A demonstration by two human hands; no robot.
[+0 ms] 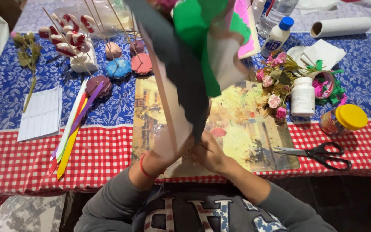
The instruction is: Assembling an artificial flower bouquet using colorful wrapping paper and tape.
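Left hand (162,154) and right hand (211,154) pressed together, pinching the base of a tall paper craft piece (185,64), above the painted mat (245,129) at the desk's (22,159) near edge, scissors (318,154) toward its right.

A home craft corner: the bench (108,150) wears floral and checked cloths, with scissors (318,154), a glue bottle (277,36), paper strips (71,129) and artificial flowers (275,81).
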